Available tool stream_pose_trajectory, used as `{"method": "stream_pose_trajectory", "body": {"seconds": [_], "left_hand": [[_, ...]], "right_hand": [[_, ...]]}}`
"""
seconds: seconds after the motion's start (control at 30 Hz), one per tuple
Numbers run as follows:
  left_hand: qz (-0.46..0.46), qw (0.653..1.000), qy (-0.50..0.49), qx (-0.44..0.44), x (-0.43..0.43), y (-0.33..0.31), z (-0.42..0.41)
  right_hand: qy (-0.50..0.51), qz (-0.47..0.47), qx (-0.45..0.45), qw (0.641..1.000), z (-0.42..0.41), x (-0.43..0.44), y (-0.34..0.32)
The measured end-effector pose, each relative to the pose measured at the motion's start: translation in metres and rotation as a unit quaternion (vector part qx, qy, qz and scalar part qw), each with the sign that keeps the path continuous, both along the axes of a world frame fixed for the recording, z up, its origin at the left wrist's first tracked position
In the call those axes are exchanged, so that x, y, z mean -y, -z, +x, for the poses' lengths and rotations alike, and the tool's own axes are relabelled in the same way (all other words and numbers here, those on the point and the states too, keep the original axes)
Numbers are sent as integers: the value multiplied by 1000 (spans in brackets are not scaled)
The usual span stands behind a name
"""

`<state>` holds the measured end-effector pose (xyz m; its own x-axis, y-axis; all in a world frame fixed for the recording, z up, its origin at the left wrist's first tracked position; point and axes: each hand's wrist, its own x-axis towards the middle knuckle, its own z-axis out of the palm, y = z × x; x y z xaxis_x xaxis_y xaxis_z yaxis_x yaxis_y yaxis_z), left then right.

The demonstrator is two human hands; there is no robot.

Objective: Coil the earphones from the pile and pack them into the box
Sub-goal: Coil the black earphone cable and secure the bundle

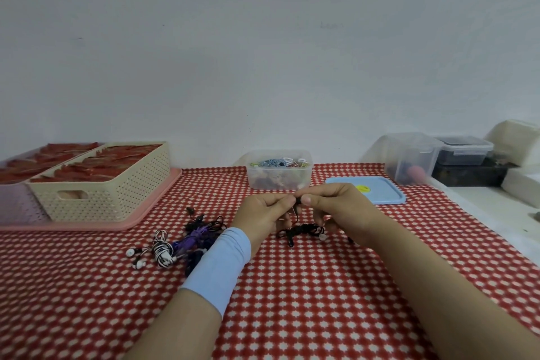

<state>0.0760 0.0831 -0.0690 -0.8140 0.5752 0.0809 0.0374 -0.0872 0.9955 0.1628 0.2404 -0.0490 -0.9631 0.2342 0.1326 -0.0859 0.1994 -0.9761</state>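
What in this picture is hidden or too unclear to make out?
All in the head view:
- Black earphones: the stretch pinched between the left hand and right hand is covered by them.
- Pile: its right side is hidden behind the sleeve.
- Box: the earphones inside are too small and blurred to count.
- Pink tray: cut off by the left edge.
- Far-right containers: contents blurred.

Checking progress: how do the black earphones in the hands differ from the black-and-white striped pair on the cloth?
The black earphones are pinched by the left hand and right hand, cord dangling loose; the striped earphones lie untouched, cord wound in a bundle. The black earphones are dark; the striped earphones are banded black and white. Both are outside the box.
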Motion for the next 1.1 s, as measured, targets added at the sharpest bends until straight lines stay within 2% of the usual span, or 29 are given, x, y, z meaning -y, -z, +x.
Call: {"method": "stream_pose_trajectory", "body": {"seconds": [0.27, 0.37, 0.7, 0.97, 1.1], "left_hand": [[1, 999, 40, -9, 1, -2, 2], [-19, 999, 26, -41, 1, -2, 0], [-32, 997, 9, -70, -1, -2, 2], [-3, 1000, -10, 4, -2, -6, 0], [-2, 1000, -9, 29, 0, -6, 1]], "right_hand": [[2, -19, -1, 1000, 3, -1, -1], [-1, -12, -4, 1000, 3, -1, -1], [7, 12, -4, 1000, 1, -1, -3], [32, -13, -38, 999, -1, 6, -2], [38, 37, -32, 998, 1, 4, -1]]}}
